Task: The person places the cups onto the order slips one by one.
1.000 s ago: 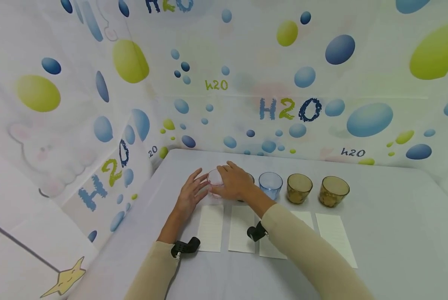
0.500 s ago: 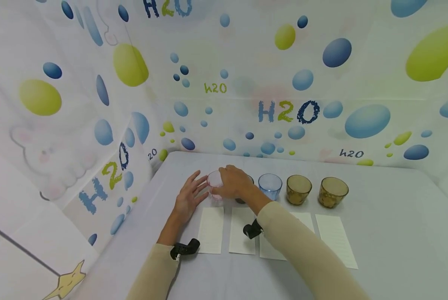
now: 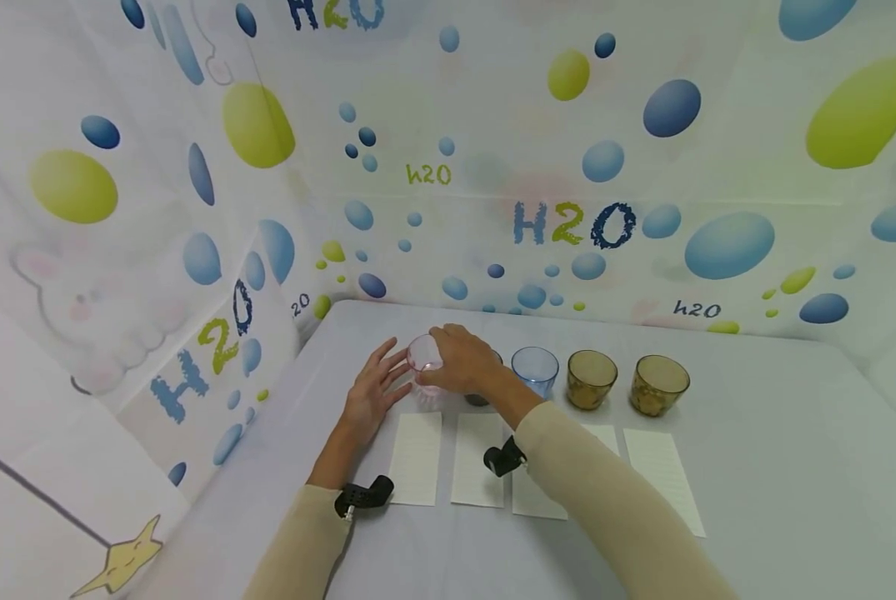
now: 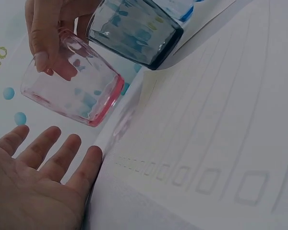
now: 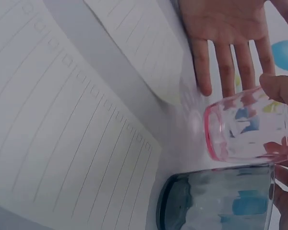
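My right hand (image 3: 466, 360) grips a pink-tinted clear glass (image 3: 423, 354) by its side, thumb toward me. In the left wrist view the base of this glass (image 4: 81, 88) hangs slightly above the white table. Left of it, my left hand (image 3: 371, 392) has its fingers spread and the palm turned toward the glass, holding nothing. A dark grey-blue glass (image 5: 221, 201) stands right beside the pink one; in the head view my right hand mostly covers it. Farther right in the row are a light blue glass (image 3: 535, 371) and two amber glasses, one (image 3: 592, 379) beside the other (image 3: 659, 385).
Ruled paper sheets lie in a row in front of the glasses, including one at the left (image 3: 416, 458), another beside it (image 3: 478, 458) and one at the right (image 3: 665, 479). My right forearm crosses over part of this row. A printed backdrop (image 3: 493, 150) rises behind the table.
The pink glass has risen slightly off the table in my right hand. My left hand stays beside it with fingers spread. The other glasses have not moved.
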The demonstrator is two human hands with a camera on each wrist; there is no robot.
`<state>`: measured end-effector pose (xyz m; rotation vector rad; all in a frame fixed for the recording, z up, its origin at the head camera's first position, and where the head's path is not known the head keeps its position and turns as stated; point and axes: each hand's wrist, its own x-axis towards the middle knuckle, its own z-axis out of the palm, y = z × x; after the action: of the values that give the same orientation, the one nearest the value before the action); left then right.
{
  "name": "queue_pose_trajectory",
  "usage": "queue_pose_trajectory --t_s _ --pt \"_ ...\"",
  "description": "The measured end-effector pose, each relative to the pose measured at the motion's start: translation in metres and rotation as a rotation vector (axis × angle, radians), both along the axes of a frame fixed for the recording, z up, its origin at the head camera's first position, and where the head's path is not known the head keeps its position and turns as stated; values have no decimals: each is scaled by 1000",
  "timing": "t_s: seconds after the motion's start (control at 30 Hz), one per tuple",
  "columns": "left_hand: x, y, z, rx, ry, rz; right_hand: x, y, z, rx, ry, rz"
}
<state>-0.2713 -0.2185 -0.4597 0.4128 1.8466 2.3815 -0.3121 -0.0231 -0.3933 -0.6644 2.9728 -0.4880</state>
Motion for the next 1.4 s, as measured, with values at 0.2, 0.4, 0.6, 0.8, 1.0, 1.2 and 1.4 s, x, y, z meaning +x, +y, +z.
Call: queue_pose_trajectory --t_s 0.2,0.4,0.6,0.8,1.0,1.2,1.4 --pt "0 2 3 -25 6 25 6 1 4 -179 -31 -2" --pt "1 3 3 -32 26 37 14 3 5 -296 -6 31" --pt "5 3 3 -20 60 31 23 3 12 -397 45 98" --pt "12 4 7 -33 92 35 33 0 13 -524 83 99" --pt "16 5 10 -66 121 40 46 -1 12 -656 90 60" --pt "17 5 7 -77 126 55 57 -4 6 -737 95 71" --pt "20 5 5 -71 130 62 65 -6 -7 -799 109 40"
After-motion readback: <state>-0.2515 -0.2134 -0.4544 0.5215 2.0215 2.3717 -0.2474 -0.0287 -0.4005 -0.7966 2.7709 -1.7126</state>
